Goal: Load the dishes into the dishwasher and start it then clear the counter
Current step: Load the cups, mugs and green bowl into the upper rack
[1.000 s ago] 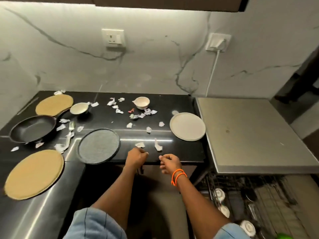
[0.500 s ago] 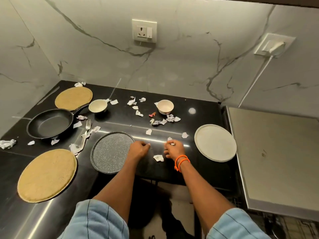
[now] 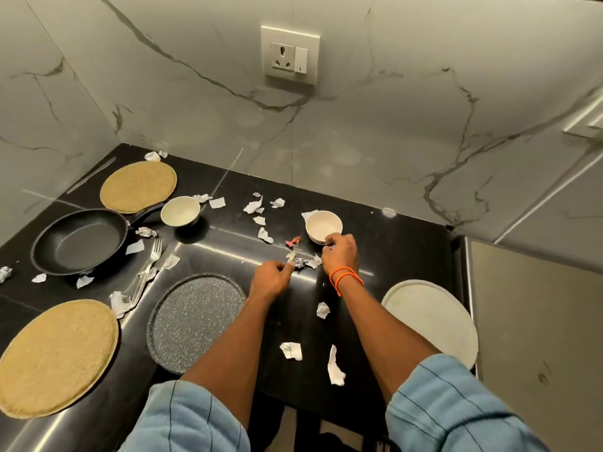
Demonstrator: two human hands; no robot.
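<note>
Both hands are working mid-surface among paper scraps [image 3: 295, 350]. The left hand [image 3: 272, 280] is pinching a small scrap, fingers curled together. The right hand [image 3: 339, 252] is curling its fingers on scraps just beside the white bowl [image 3: 323, 225], near the back edge.

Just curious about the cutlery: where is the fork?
In the head view, the fork lies on the counter's left side, between the black frying pan and the speckled grey plate.
</note>
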